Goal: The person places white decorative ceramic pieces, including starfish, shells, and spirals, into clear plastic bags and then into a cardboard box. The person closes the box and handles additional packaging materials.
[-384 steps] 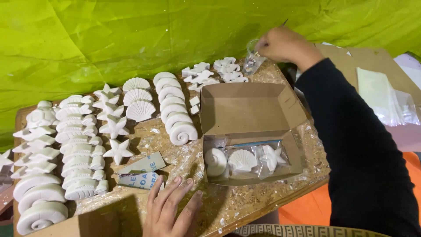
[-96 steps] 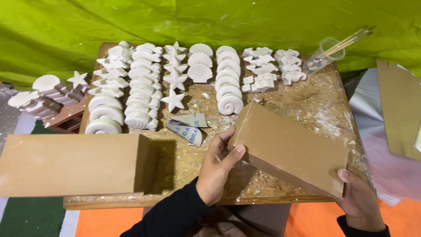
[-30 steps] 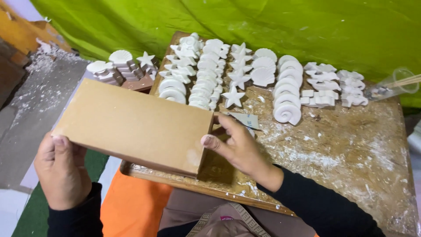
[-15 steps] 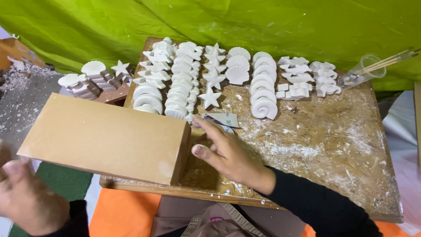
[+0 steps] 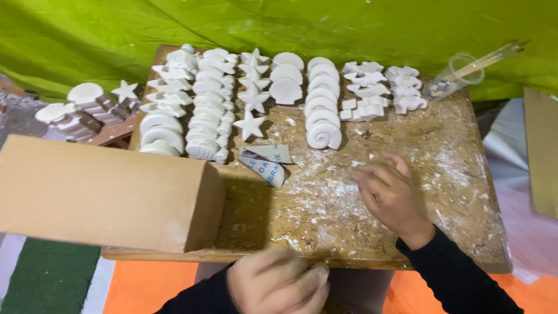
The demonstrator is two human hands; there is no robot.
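Closed brown cardboard box [image 5: 107, 195] on the left end of a dusty wooden board [image 5: 465, 192], both hands off it.

The box lies flat, long and plain, overhanging the board's left edge, with no label showing on its visible faces. The right hand [image 5: 390, 195] rests palm down on the bare, powder-streaked wood, fingers loosely spread and holding nothing. The left hand [image 5: 279, 284] hovers blurred at the near edge, fingers curled; whether it grips anything cannot be told. Between box and right hand, two small printed paper slips [image 5: 264, 163], pale with blue and dark marks, lie just below rows of white plaster shells and stars [image 5: 232, 99]. A clear plastic cup with sticks [image 5: 459, 75] sits at the far right corner against green sheeting [image 5: 87, 29].
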